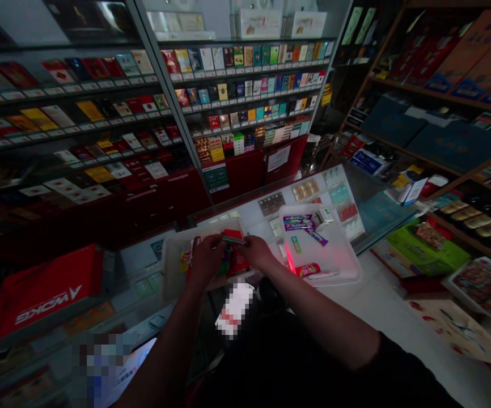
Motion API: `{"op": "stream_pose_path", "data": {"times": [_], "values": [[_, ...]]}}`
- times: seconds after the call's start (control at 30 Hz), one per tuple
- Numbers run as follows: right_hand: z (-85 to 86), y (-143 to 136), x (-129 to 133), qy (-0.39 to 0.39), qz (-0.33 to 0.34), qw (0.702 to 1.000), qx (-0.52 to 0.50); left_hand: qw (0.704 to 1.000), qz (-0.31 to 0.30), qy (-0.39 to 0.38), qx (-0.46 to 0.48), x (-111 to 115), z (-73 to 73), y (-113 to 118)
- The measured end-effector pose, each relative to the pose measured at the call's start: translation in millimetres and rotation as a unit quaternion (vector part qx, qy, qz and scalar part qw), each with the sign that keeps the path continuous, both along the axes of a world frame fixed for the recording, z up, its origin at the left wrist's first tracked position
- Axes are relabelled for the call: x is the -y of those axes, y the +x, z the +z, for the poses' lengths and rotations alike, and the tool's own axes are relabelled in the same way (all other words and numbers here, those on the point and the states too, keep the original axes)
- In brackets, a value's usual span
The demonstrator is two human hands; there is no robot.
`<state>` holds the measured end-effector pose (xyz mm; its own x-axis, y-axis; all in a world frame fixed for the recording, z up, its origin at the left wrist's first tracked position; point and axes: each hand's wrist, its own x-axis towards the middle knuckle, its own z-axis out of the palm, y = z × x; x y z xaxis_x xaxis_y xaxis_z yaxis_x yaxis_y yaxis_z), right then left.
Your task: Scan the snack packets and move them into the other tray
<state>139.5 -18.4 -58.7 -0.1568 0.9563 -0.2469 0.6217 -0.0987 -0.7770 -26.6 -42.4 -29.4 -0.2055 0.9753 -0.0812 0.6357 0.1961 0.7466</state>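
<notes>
Both of my hands are over the left white plastic bin (169,272) on the glass counter. Between them is a small flat pack (232,240), green along its edge; its kind is too small to tell. My left hand (208,256) pinches one end, and my right hand (255,251) pinches the other. Under them in the bin lie red packets (237,263) and a yellow packet (185,259), partly hidden by my hands. The right white bin (334,275) holds purple stick packs (299,222), a small green pack (296,245) and a red roll-shaped pack (308,269).
A red box (45,294) stands on the counter at left. Behind the counter, shelves (245,71) hold rows of small boxes. A green box (428,249) and a tub of packaged food (479,283) sit at right. A blurred white item (235,309) is near my body.
</notes>
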Motion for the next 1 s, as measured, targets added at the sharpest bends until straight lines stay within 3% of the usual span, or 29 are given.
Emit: {"op": "stream_pose_path", "data": {"times": [0.23,0.53,0.73,0.9,1.0], "values": [[-6.8,0,3,-0.014,0.020,1.000,-0.004,1.000,-0.017,0.008,0.005,-2,-13.5,-4],[1.6,15,7,0.005,0.000,1.000,-0.029,0.998,-0.036,0.010,0.041,2,3.3,18],[7.4,46,8,0.029,-0.043,0.998,-0.032,0.995,-0.071,0.016,0.072,2,1.1,52],[2.5,84,5,0.023,-0.093,0.994,-0.049,0.988,-0.117,0.001,0.102,-3,-0.3,94],[-0.9,111,2,0.035,-0.104,0.994,-0.011,0.983,-0.152,0.007,0.107,-7,-3.8,122]]}}
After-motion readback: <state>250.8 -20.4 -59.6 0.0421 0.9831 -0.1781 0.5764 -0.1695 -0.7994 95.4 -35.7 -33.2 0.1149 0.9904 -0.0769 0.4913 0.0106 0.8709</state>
